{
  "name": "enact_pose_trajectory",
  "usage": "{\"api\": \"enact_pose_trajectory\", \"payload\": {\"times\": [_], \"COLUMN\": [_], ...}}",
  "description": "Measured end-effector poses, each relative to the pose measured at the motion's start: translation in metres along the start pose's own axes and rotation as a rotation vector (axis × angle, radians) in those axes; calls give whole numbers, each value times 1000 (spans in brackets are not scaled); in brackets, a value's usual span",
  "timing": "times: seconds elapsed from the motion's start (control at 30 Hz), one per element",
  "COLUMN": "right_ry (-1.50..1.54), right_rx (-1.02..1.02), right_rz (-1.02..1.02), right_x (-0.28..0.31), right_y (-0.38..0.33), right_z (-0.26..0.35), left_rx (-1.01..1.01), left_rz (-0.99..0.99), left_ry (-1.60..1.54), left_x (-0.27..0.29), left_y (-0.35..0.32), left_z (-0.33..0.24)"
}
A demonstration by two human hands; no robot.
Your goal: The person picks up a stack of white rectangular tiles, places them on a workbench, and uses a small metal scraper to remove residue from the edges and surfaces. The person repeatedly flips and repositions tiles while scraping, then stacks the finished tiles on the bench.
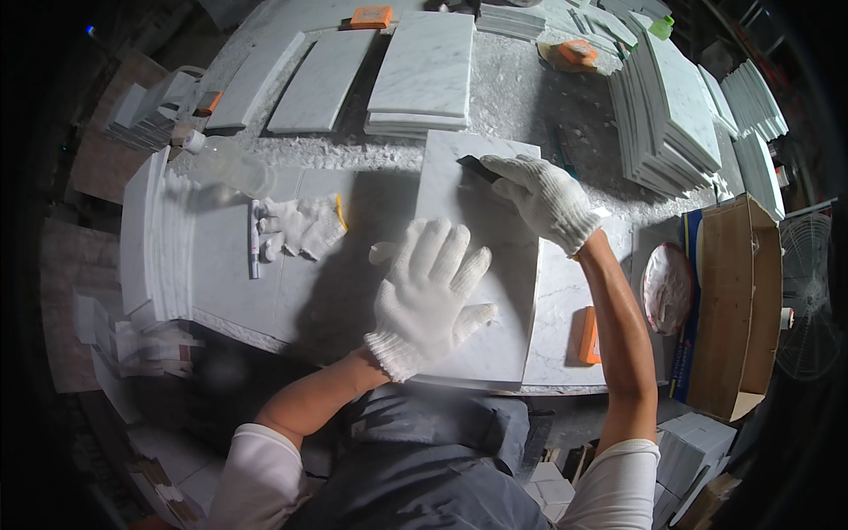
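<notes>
A long white marble tile (496, 353) with grey veins lies in front of me on the workbench. My left hand (426, 296), in a white knitted glove, rests on it with the fingers spread. Toward the tile's far end, my right hand (546, 199), gloved alike, is closed around a dark flat tool that looks like a scraper blade (478, 168). The tool's tip meets the tile's surface; its handle is hidden in the glove. Left of my left hand lie a loose white glove (305, 230) with a yellow cuff and a slim white marker-like stick (254, 238).
Stacked marble tiles stand at the far middle (422, 66), right (667, 115) and left (146, 238). A clear plastic bottle (228, 163) lies on its side. An orange block (589, 336), a round dish of white paste (667, 287) and a cardboard box (729, 305) are to the right, beside a fan (808, 300).
</notes>
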State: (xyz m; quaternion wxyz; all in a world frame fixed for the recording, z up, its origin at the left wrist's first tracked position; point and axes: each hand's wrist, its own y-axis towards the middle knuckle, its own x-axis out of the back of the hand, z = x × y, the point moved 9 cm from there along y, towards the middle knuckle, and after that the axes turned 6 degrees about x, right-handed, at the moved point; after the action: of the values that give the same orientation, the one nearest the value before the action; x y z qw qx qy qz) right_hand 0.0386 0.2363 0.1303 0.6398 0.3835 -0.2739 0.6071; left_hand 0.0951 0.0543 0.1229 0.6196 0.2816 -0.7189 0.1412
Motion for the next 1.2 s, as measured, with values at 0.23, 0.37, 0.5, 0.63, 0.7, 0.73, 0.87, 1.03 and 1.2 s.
{"api": "enact_pose_trajectory", "payload": {"times": [0.23, 0.37, 0.5, 0.63, 0.7, 0.73, 0.87, 1.03, 1.2], "right_ry": [-46, -66, -19, -87, -71, -59, 13, 106, 640], "right_rx": [15, 128, 23, 49, 82, 98, 13, 205, -181], "right_rz": [-76, -66, -38, 52, 53, 49, -42, 94, -326], "right_x": [11, 9, 15, 11, 12, 13, 14, 4, 40], "right_y": [14, 14, 22, 19, 17, 15, 14, -35, -132], "right_z": [-17, -12, -25, -20, -15, -13, -16, 10, 3], "left_rx": [20, -20, -22, -25, -32, -38, -29, -93, -199], "left_rz": [-1, -134, -159, -182, -175, -171, -188, -229, -236], "left_ry": [-19, -32, -28, -41, -38, -24, -32, -190, -415], "left_x": [1, 13, 16, 21, 20, 20, 21, 32, 45], "left_y": [1, -1, 0, -1, -1, -1, -2, -4, -4], "left_z": [1, -3, -4, -4, -5, -6, -7, -7, -10]}}
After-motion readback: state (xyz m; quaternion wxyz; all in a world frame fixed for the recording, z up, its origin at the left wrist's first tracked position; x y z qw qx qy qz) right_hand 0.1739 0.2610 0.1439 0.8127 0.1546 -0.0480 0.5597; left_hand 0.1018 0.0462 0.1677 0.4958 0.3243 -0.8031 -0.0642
